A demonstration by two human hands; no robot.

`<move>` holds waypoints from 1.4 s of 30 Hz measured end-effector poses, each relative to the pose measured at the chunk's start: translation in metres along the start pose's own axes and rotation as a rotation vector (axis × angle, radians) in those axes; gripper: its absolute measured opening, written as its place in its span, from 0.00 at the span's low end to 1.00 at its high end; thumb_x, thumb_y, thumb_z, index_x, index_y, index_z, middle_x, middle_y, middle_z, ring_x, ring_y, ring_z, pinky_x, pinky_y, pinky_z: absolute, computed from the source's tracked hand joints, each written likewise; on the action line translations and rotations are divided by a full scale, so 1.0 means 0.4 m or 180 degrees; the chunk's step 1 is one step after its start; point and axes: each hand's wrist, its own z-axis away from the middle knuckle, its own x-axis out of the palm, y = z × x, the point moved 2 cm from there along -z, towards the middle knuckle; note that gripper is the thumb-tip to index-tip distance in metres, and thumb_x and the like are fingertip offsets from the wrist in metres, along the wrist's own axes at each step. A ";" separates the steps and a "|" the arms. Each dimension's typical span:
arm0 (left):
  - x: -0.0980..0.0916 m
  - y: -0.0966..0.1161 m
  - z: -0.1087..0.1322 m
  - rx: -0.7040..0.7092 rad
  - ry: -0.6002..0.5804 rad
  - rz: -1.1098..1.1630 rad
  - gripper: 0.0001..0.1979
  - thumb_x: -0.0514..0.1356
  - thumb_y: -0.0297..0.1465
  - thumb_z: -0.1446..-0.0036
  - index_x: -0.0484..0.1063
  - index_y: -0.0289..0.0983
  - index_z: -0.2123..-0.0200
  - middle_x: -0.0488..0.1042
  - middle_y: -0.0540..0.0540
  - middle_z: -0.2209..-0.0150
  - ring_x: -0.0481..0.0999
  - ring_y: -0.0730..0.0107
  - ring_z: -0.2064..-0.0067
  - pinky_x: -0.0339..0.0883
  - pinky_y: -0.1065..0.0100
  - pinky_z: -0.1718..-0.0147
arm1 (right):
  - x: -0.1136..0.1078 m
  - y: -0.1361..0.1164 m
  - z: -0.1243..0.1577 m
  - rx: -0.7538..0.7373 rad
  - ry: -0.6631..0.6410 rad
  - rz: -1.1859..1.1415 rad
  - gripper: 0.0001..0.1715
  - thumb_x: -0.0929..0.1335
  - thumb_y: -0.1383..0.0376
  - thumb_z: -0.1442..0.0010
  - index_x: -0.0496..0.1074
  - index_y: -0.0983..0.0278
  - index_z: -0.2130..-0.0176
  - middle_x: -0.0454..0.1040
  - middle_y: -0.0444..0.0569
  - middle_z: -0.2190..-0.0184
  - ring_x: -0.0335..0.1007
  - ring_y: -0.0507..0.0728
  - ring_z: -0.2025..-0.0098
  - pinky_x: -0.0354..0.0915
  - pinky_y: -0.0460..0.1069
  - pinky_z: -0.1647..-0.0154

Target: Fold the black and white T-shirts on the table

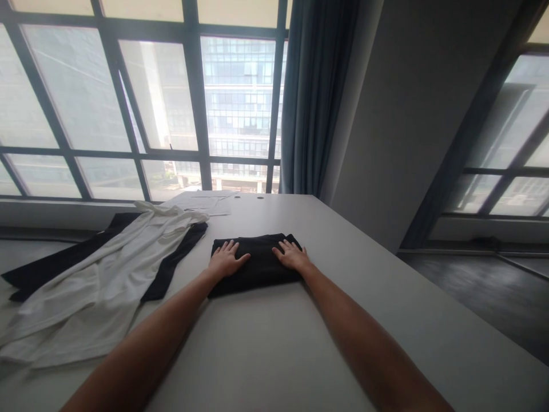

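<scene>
A folded black garment (261,260) lies flat on the white table (257,343) in front of me, packed into a rough rectangle. My left hand (227,258) rests on its left part, palm down with the fingers spread. On its right part lies my right hand (292,255), also flat with fingers apart. Neither hand grips the cloth. What kind of garment it is cannot be told from the folded shape.
Left of my arm, a white garment (103,280) is spread over black clothing (175,257). Paper sheets (206,201) lie at the table's far end, near two round dark spots. Beyond stand windows, a blue-grey curtain (317,103) and a grey pillar (412,114).
</scene>
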 end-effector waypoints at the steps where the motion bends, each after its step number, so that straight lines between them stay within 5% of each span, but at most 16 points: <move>1: -0.001 -0.008 -0.003 -0.0140 -0.0013 -0.0013 0.45 0.42 0.60 0.39 0.54 0.35 0.30 0.46 0.38 0.28 0.45 0.50 0.28 0.43 0.50 0.33 | 0.000 0.015 -0.005 0.0102 -0.0018 -0.0018 0.46 0.49 0.39 0.34 0.46 0.59 0.28 0.39 0.48 0.26 0.34 0.62 0.26 0.32 0.68 0.30; 8: -0.012 -0.032 -0.007 -0.0618 0.0078 -0.0064 0.48 0.41 0.62 0.41 0.55 0.34 0.30 0.46 0.35 0.28 0.45 0.45 0.28 0.44 0.41 0.34 | 0.002 0.043 -0.012 0.0229 -0.0003 -0.0079 0.47 0.50 0.38 0.34 0.45 0.61 0.28 0.40 0.52 0.26 0.34 0.61 0.26 0.35 0.67 0.30; 15: -0.047 0.007 0.037 -0.0391 0.0193 -0.0186 0.42 0.40 0.56 0.36 0.57 0.32 0.31 0.48 0.34 0.29 0.44 0.45 0.28 0.37 0.44 0.33 | -0.008 0.030 0.002 0.0250 0.0034 0.0001 0.46 0.51 0.40 0.34 0.46 0.62 0.28 0.43 0.54 0.27 0.37 0.62 0.26 0.38 0.67 0.31; 22: -0.038 0.033 0.127 0.0088 -0.0156 0.0076 0.38 0.43 0.58 0.37 0.54 0.45 0.30 0.45 0.42 0.27 0.43 0.42 0.28 0.44 0.37 0.36 | -0.054 -0.037 0.050 0.0541 0.0300 0.0502 0.39 0.57 0.49 0.32 0.62 0.74 0.35 0.64 0.71 0.38 0.60 0.72 0.36 0.42 0.69 0.34; 27: -0.013 0.024 0.129 0.0046 -0.0108 0.0036 0.37 0.43 0.56 0.36 0.53 0.45 0.30 0.45 0.44 0.27 0.44 0.45 0.28 0.43 0.37 0.36 | -0.058 -0.116 0.077 -0.0547 0.1099 0.0411 0.35 0.54 0.54 0.30 0.55 0.68 0.31 0.47 0.61 0.28 0.43 0.69 0.29 0.33 0.64 0.31; 29: -0.014 0.025 0.129 0.0066 -0.0078 0.0032 0.37 0.43 0.56 0.36 0.53 0.45 0.30 0.45 0.44 0.27 0.44 0.45 0.28 0.44 0.38 0.36 | -0.036 -0.145 0.082 -0.1161 0.0917 0.0242 0.36 0.53 0.51 0.29 0.52 0.63 0.29 0.44 0.54 0.27 0.37 0.64 0.27 0.31 0.61 0.29; 32: -0.019 0.028 0.133 0.0080 -0.0053 0.0025 0.36 0.44 0.55 0.36 0.53 0.45 0.30 0.46 0.44 0.27 0.45 0.44 0.28 0.45 0.38 0.36 | 0.006 -0.166 0.081 -0.1531 0.0101 0.0061 0.39 0.52 0.45 0.30 0.52 0.59 0.29 0.44 0.50 0.27 0.35 0.62 0.26 0.34 0.62 0.29; 34: -0.021 0.030 0.135 0.0075 -0.0055 0.0022 0.36 0.44 0.55 0.36 0.54 0.46 0.30 0.46 0.44 0.28 0.45 0.45 0.28 0.45 0.38 0.36 | 0.023 -0.164 0.076 -0.1513 -0.0170 -0.0036 0.39 0.52 0.44 0.30 0.52 0.59 0.29 0.45 0.50 0.27 0.36 0.61 0.26 0.36 0.63 0.29; 42: -0.025 0.029 0.137 0.0100 -0.0089 0.0033 0.36 0.43 0.56 0.36 0.54 0.46 0.30 0.47 0.43 0.28 0.45 0.44 0.28 0.44 0.38 0.36 | 0.004 -0.114 0.048 -0.0952 -0.0052 -0.0057 0.40 0.50 0.43 0.30 0.52 0.60 0.29 0.45 0.51 0.27 0.35 0.61 0.26 0.32 0.62 0.29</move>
